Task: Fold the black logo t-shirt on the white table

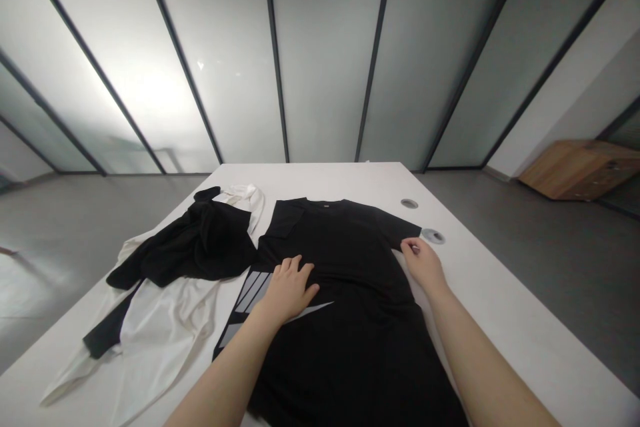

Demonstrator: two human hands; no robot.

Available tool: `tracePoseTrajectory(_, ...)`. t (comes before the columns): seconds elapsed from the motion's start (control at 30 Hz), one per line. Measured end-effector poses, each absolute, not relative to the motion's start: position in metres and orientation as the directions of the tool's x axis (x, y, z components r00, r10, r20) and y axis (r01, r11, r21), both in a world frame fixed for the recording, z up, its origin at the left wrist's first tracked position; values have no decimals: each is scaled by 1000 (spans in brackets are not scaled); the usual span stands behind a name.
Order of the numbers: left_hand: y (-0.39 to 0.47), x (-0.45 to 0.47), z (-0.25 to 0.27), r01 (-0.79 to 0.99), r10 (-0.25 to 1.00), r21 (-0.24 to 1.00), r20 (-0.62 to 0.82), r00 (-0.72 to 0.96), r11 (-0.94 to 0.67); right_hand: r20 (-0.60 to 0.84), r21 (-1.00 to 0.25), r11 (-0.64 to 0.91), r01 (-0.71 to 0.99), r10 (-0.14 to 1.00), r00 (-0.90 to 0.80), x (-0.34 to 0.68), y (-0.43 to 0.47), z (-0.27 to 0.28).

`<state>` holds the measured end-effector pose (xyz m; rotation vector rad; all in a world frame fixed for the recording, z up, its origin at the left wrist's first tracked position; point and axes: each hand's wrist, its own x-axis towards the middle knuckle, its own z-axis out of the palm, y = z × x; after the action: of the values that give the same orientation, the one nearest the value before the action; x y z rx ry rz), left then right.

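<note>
A black T-shirt (345,260) with a pale grey print lies spread on the white table, its neckline toward the far end. Its left-side sleeve is folded over onto the body, while the right-side sleeve points outward. My left hand (290,290) rests on the shirt's chest beside the print, fingers spread and palm down. At the hem of the right-side sleeve, my right hand (423,263) pinches the edge of the cloth between thumb and fingers. The shirt's lower end runs out of the bottom of the view.
Left of the shirt lies a heap of clothes: a crumpled black garment (200,243) over white garments (167,320). Two round grey grommets (433,236) sit in the white table (500,320) near its right edge. Frosted glass panels stand behind; a wooden box (580,170) is at far right.
</note>
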<state>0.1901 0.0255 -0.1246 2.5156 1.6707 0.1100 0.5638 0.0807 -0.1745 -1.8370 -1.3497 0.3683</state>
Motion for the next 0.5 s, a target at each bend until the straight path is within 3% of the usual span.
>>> tracePoseTrajectory(0.17,25,190,-126,914,923,145,-16,385,-379,104,-981,-8,195,823,558,563,87,-180)
tracePoseTrajectory(0.33,25,191,-123,917,925,143,-27,380,-373,-179,-964,-15,-265,772,610,572,93,-174)
tracePoseTrajectory(0.4,25,191,-123,918,925,140,-27,379,-371,-256,-950,-83,-300,756,603,576,94,-169)
tracePoseTrajectory(0.5,24,190,-123,918,925,140,-27,379,-372,-298,-954,-213,-213,767,568,580,88,-166)
